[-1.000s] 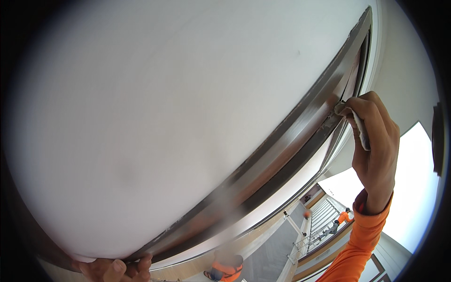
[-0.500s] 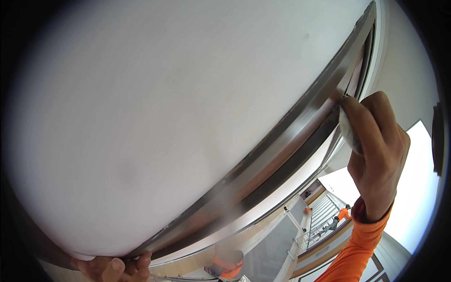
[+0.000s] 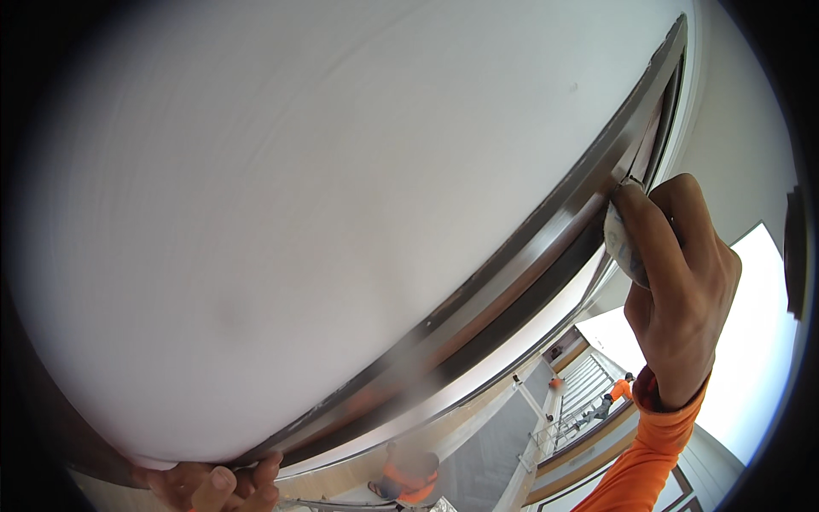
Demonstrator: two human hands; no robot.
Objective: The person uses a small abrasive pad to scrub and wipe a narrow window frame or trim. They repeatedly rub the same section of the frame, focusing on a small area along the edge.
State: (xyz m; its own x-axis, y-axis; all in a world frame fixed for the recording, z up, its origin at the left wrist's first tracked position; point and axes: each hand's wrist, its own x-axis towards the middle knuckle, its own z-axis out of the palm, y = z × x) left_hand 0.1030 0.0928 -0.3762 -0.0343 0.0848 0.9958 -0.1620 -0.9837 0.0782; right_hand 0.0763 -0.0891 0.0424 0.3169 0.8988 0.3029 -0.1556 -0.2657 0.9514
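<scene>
A dark, shiny metal frame (image 3: 499, 286) runs diagonally from lower left to upper right beside a large white panel (image 3: 281, 196). High on the right, my right hand (image 3: 687, 273) is closed on a folded whitish pad (image 3: 625, 247) with faint bluish marks. Its fingertips touch the frame, and the pad lies against the frame's edge. My left hand (image 3: 213, 488) is at the bottom left, fingers curled at the lower end of the frame and panel; part of it is cut off by the picture's edge.
Far below, a person in orange (image 3: 409, 478) is on the floor. Another person in orange (image 3: 616, 397) is farther off, near a railing (image 3: 589, 380). A bright white area (image 3: 751, 341) lies behind my right arm. The grey floor (image 3: 490, 439) shows beneath.
My right hand has shifted slightly left and down along the frame, with the pad still in it. The left hand stays at the frame's lower end, having edged slightly right.
</scene>
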